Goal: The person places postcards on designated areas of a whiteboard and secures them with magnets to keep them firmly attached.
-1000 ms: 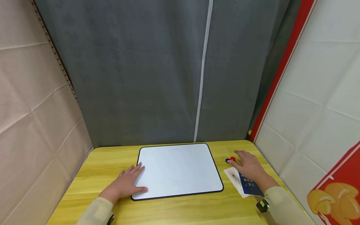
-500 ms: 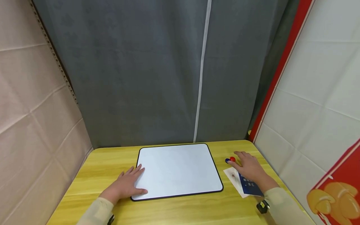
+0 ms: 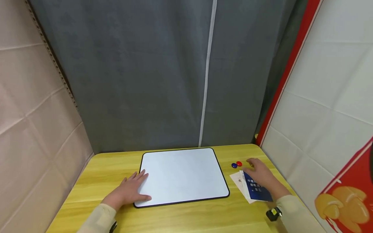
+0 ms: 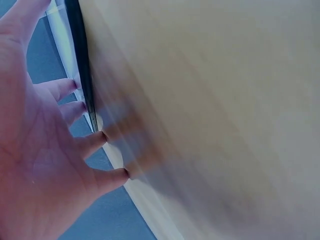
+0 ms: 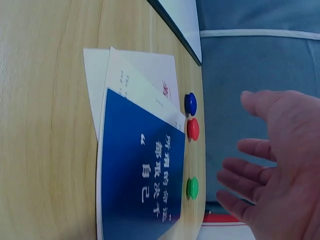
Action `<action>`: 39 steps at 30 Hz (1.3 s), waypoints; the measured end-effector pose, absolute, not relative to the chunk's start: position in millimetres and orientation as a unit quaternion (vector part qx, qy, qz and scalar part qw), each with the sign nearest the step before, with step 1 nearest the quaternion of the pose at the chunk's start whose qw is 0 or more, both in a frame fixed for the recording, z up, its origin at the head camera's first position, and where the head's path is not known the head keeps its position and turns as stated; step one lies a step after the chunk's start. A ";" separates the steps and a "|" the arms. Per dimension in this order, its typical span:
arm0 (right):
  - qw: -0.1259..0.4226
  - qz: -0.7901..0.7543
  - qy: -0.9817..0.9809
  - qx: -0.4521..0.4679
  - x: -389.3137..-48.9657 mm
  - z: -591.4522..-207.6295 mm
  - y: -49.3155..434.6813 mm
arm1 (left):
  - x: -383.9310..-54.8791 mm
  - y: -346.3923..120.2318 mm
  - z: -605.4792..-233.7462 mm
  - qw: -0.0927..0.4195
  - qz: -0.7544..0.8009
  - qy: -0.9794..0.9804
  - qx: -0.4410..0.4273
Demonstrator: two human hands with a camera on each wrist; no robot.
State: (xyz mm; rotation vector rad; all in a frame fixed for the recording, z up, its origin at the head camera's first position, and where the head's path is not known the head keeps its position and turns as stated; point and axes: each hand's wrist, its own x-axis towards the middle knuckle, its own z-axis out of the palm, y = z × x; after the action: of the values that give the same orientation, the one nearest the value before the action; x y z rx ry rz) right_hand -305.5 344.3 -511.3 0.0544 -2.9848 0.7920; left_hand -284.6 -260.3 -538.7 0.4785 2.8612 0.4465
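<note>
One blue disc (image 5: 190, 104), red disc (image 5: 193, 129) & green disc (image 5: 192, 188) on surface (image 3: 175, 221), right of whiteboard (image 3: 183, 176). Also right of whiteboard: blue card (image 5: 137, 165) on top of white cards (image 5: 131, 82), w/ R hand (image 3: 261, 176) close by, fingers loose & free. L hand (image 3: 129, 191) spread out, touching whiteboard's left edge.

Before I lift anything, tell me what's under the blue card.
A printed white card shows beneath the blue card, and under that a pale sheet with red print. Their covered parts, and anything else beneath, can't be seen.
</note>
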 end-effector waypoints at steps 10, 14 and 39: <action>-0.009 0.240 -0.971 -0.020 -311.1 -519.1 363.3 | -285.3 -260.8 -536.8 0.105 0.153 0.970 0.158; -0.018 0.229 -0.973 -0.008 -311.0 -519.7 368.7 | -285.3 -261.7 -536.3 0.103 0.152 0.970 0.157; -0.044 0.207 -0.976 0.055 -313.6 -530.3 395.3 | -285.6 -262.5 -540.4 0.099 0.146 0.970 0.165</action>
State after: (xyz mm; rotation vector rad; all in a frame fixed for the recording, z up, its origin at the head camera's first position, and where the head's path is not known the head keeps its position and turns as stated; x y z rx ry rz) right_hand -313.6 395.3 -530.3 0.1762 -3.1554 0.6693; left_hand -285.6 -262.5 -540.4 0.4893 2.8696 0.4313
